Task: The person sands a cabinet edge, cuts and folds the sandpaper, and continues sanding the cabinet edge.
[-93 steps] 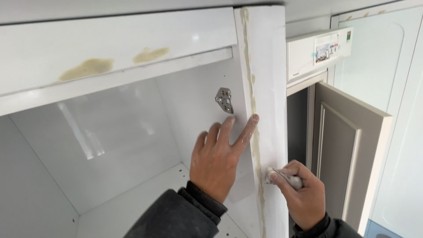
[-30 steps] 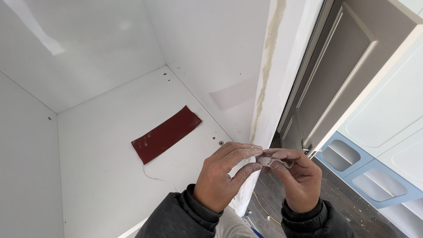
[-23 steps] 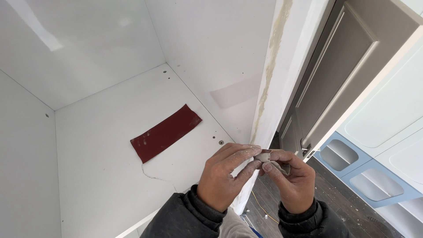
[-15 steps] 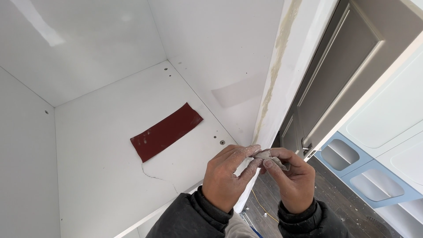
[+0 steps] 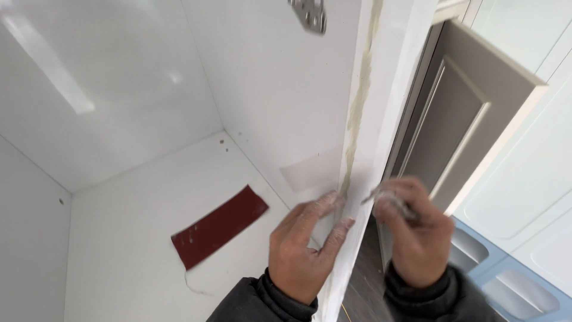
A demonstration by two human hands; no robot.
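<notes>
The left hand [image 5: 301, 250] is spread flat, fingertips resting on the white cabinet's front edge [image 5: 381, 107], just beside the lower end of the yellowish glue streak [image 5: 357, 113] running down that edge. The right hand [image 5: 414, 235], on the outer side of the edge, pinches a small, blurred grey piece [image 5: 387, 198]. Inside the cabinet, left of the edge, a dark red strip [image 5: 219, 225] lies on the shelf floor [image 5: 119, 238].

Dark charcoal jacket sleeves with ribbed cuffs; fingers [image 5: 326, 206] dusted white

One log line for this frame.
left hand: fingers on panel edge | right hand: pinching small pale piece, blurred | red strip: on cabinet floor
</notes>
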